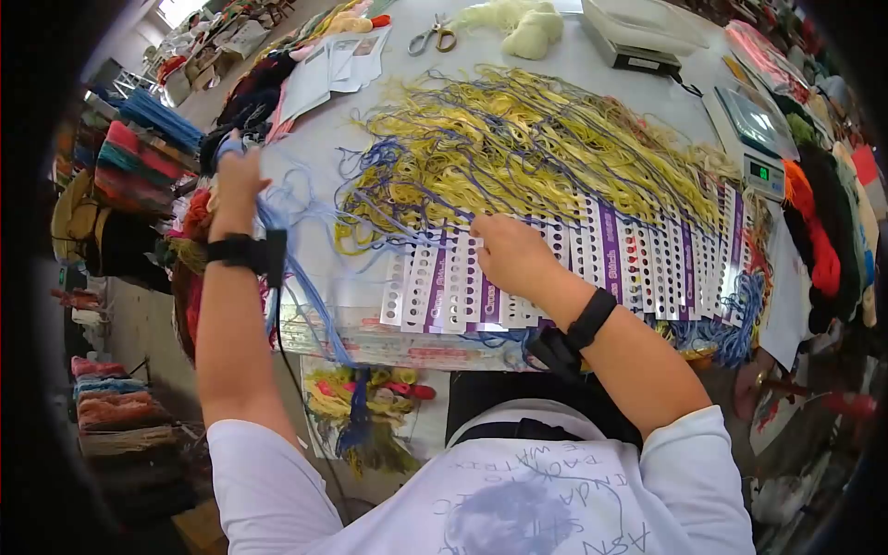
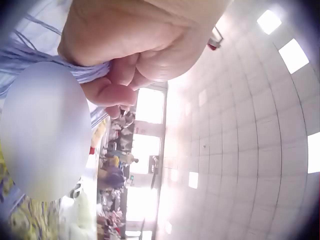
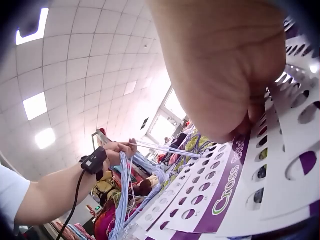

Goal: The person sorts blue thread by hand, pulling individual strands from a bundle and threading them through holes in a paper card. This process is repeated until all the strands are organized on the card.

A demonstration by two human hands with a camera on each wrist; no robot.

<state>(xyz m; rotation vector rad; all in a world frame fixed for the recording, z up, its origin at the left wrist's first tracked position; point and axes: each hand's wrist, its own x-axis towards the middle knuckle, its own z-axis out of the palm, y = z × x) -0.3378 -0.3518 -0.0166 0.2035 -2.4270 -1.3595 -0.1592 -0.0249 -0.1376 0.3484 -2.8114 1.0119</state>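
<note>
Light-blue threads in the left hand, the right hand low over the punched cards.
The left hand (image 1: 240,180), raised at the table's left side, grips the light-blue threads (image 1: 319,314) in curled fingers; the right hand (image 1: 518,259) bends down onto the punched cards (image 1: 610,259), its fingertips too hidden to tell whether they pinch anything. The threads lie to the right hand's left, nearer the left hand: the main bundle trails lengthwise toward the table's near edge, while a few strands stretch across to the cards' left end. The cards stand side by side in a row, long sides running away from the body, with yellow and violet threads (image 1: 518,139) heaped beyond them, and scissors (image 1: 432,39) farther off.
</note>
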